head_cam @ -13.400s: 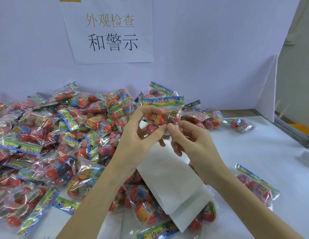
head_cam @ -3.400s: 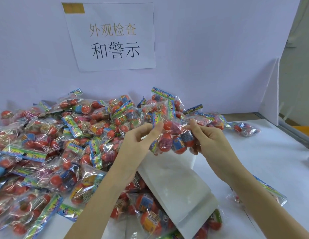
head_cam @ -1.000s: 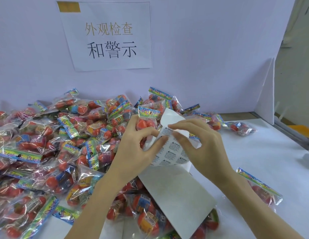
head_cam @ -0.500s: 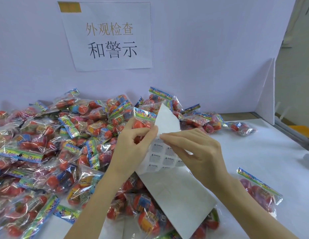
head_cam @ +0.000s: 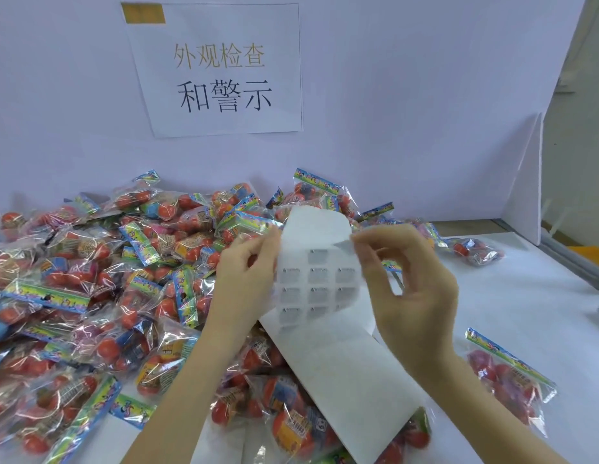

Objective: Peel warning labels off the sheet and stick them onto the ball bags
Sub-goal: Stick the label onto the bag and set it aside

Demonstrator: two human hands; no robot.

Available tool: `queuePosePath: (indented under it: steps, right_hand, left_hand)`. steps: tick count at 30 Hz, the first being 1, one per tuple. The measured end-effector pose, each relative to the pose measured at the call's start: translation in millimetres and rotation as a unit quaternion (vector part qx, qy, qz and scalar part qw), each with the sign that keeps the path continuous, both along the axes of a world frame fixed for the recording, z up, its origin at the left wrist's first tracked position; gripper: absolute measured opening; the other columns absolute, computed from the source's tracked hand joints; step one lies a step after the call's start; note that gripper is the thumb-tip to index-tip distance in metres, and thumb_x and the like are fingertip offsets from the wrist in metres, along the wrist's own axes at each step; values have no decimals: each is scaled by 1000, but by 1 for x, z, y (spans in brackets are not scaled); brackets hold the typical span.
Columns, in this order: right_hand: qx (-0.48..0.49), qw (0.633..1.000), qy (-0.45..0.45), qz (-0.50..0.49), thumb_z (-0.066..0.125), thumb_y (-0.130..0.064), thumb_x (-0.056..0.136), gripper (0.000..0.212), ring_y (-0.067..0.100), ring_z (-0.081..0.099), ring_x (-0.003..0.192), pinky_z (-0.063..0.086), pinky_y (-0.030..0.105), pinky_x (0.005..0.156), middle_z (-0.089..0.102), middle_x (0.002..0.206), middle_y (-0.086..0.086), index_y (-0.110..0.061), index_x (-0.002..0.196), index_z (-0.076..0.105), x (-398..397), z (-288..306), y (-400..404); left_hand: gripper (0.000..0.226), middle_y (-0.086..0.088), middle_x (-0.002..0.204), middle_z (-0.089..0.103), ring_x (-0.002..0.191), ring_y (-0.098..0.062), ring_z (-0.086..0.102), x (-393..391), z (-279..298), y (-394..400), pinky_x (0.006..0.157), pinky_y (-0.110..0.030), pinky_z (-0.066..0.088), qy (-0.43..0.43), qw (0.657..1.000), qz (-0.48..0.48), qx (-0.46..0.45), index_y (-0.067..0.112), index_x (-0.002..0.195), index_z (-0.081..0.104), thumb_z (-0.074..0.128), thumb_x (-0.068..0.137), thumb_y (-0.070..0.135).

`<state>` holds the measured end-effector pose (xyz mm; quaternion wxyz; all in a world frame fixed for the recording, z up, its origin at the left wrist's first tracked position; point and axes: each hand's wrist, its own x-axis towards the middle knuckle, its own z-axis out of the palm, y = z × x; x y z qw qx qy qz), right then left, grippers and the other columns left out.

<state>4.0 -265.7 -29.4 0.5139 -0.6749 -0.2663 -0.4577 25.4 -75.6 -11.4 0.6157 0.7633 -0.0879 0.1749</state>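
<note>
A long white label sheet with rows of small grey warning labels is held up in front of me. My left hand grips its left edge, together with a ball bag behind the sheet. My right hand pinches one warning label at the sheet's upper right; the label is partly lifted off. The sheet's lower part drapes down over bags on the table. A large pile of clear ball bags with red balls covers the left and middle.
A white table lies to the right, with one ball bag near my right forearm and another farther back. A white wall with a paper sign stands behind. A white divider closes the right side.
The sheet has been raised and turned towards me. My right hand moved from the sheet's middle to its upper right and lifted a label's edge. Earlier both hands held a ball bag.
</note>
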Motion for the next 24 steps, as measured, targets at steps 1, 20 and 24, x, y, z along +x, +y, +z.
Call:
queuePosePath:
  steps: [1,20,24]
  right_hand:
    - [23,999,31,5,64,-9,102,18,20,67,89,52,25,80,69,102,-8,-25,109,69,1,2,-2]
    - [212,933,217,192,53,-4,91,35,20,46,65,44,27,62,52,76,0,-17,122,60,4,20,-19]
    - [145,917,250,275,59,-5,96,39,21,51,65,49,29,62,54,81,3,-11,134,53,4,21,-21]
  left_hand:
    - [58,-10,67,52,69,-22,46,0,1,1,94,-51,48,-14,999,26,-19,-2,75,64,49,110,41]
    - [98,39,155,35,140,18,36,5,-4,12,106,-9,38,-67,996,-40,-44,56,155,33,87,75,39]
    - [84,22,145,56,117,-25,72,1,-6,3,101,-54,56,-56,978,-181,-91,46,155,40,81,87,18]
